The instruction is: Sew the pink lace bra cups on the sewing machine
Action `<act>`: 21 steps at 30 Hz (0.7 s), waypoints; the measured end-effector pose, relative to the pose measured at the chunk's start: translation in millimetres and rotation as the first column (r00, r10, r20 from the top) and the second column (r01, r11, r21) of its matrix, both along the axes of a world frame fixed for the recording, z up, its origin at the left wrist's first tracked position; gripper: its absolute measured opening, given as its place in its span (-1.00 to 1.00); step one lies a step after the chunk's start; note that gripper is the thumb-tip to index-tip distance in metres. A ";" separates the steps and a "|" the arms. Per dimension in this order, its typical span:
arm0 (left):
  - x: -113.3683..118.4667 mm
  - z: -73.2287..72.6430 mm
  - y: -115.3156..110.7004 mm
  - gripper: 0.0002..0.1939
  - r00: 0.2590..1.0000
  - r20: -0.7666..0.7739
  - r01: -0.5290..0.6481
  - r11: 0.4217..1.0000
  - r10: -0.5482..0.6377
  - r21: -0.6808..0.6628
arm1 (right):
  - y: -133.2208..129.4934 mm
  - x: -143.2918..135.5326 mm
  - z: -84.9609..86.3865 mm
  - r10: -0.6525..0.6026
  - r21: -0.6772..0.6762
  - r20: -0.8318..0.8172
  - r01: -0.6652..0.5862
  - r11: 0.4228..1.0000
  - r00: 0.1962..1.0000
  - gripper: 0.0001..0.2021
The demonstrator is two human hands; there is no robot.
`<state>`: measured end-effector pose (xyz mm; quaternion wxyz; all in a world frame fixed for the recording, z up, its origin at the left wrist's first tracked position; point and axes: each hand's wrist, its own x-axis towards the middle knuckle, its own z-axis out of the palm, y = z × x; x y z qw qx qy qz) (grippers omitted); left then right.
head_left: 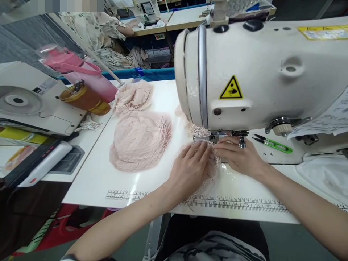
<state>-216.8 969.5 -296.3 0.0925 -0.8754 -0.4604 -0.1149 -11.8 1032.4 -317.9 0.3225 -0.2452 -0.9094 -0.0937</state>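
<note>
Head view — left hand (191,168) palm-down on pink fabric (212,175), released — right hand (240,156) angled inward, grip unclear

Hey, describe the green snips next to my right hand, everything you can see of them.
The snips have two dark, pointed blades, slightly apart, and a bright green handle, likely plastic, that forms a long, narrow loop. They lie flat on the pale surface beneath the sewing machine's arm, to the right of your right hand, their tips pointing left and away from you. No hand touches them, and a few small dark specks lie close by, on your side.
</note>
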 end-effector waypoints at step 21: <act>-11.6 -8.6 35.9 -0.60 0.998 0.039 0.052 0.994 -0.048 -0.098 | -2.0 -1.6 -1.6 -0.262 -0.421 0.039 0.254 0.871 0.964 -0.71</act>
